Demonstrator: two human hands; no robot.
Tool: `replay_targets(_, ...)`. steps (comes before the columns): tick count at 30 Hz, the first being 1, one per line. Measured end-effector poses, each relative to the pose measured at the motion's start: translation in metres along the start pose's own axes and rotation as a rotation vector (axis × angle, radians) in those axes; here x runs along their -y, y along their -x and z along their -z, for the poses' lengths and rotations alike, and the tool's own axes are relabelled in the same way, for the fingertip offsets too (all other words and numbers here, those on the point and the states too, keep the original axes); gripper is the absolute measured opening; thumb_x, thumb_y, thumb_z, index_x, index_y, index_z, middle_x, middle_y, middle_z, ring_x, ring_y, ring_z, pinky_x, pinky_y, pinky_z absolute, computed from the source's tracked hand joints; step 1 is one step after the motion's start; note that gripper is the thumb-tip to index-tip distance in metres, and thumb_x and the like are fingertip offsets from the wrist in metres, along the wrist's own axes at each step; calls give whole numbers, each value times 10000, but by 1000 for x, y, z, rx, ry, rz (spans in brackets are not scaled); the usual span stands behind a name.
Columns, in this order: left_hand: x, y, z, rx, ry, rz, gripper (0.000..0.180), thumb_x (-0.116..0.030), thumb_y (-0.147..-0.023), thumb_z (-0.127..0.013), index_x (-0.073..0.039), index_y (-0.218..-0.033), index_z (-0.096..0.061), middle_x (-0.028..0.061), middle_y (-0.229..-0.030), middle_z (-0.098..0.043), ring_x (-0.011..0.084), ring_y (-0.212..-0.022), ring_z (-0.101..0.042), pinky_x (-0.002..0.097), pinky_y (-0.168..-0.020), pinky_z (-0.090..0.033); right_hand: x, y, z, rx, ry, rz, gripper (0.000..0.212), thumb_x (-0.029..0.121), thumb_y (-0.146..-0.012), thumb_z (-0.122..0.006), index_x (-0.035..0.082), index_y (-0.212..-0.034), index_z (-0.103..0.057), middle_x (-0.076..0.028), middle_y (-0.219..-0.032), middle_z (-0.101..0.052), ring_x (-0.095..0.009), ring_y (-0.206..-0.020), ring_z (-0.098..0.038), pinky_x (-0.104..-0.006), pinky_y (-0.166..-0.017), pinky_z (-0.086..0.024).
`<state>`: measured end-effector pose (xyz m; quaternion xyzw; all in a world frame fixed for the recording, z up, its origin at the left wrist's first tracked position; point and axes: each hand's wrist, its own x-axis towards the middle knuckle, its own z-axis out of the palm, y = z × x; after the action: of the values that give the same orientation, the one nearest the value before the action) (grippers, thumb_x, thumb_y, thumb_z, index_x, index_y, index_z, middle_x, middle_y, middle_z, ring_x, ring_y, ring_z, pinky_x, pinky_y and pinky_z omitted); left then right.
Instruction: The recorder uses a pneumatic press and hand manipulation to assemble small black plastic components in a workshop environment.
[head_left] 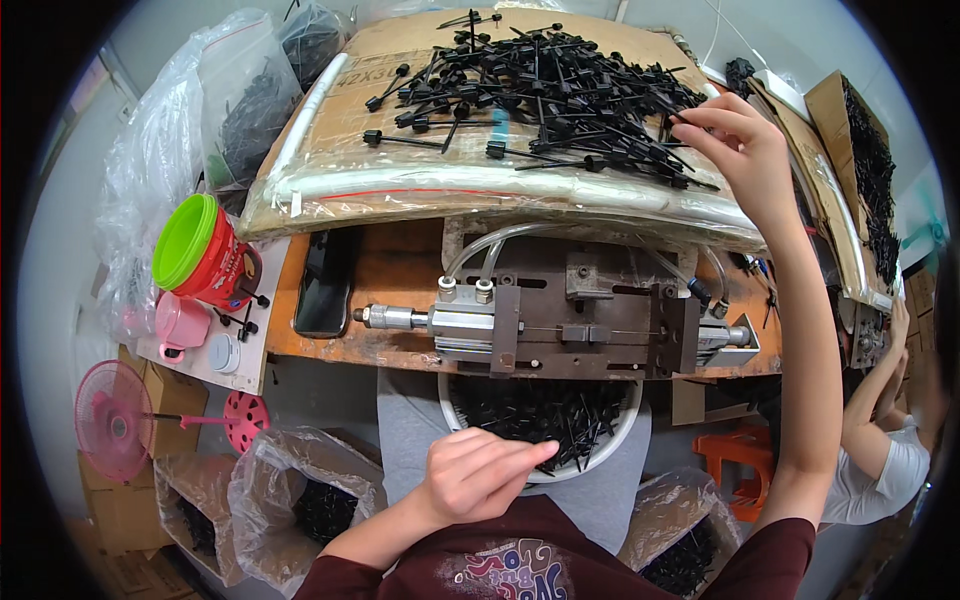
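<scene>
My right hand [742, 150] reaches to the right edge of a heap of black plastic pieces [560, 95], thin stems with knobbed heads. Its thumb and forefinger are pinched on the stem of one such piece. The heap lies on a tilted cardboard sheet [400, 165] wrapped in clear film. My left hand [482, 474] hovers at the near left rim of a white basin [630, 425] in my lap, fingers pressed together. Whatever they hold, if anything, is hidden. Black pieces fill the basin. Between the hands sits a metal fixture [590, 335] with an air cylinder [464, 325] at its left.
A dark phone [326, 282], a red bucket with a green rim [225, 262] and a pink cup [182, 325] stand left. A pink fan [113, 420] and a plastic-lined box [300, 500] are lower left. At right, another person [885, 450] works beside an orange stool [737, 465].
</scene>
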<state>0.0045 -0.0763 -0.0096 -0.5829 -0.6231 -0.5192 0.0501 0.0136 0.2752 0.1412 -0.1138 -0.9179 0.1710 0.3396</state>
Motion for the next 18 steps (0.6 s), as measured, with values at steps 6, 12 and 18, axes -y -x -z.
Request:
replay_targets(6, -13, -67, 3, -183, 432, 405, 453, 118, -813, -664, 76, -1257, -585, 175, -1146, -648, 199, -905, -698, 276, -790, -592, 51, 70, -14, 22, 15, 597, 148, 89, -739, -725, 33, -876, -718, -60, -801, -615, -181, -669, -568, -307, -547, -444)
replay_targets(12, -7, -85, 3, -36, 452, 320, 356, 102, -813, -695, 66, -1164, -654, 166, -1091, -666, 220, -925, -704, 278, -780, -602, 81, 100, -14, 63, 121, 699, 255, 86, -677, -723, 0, -913, -679, -79, -835, -618, -216, -689, -584, -330, -595, -466)
replay_targets(18, -2, -72, -9, -47, 127, 188, 273, 8, -749, -791, 3, -1013, -721, 158, -1107, -671, 165, -799, -692, 262, -681, -591, 37, 47, -11, -53, 211, 307, 397, 38, -726, -702, 68, -1117, -644, -97, -1036, -673, -292, -978, -632, -375, -834, -510)
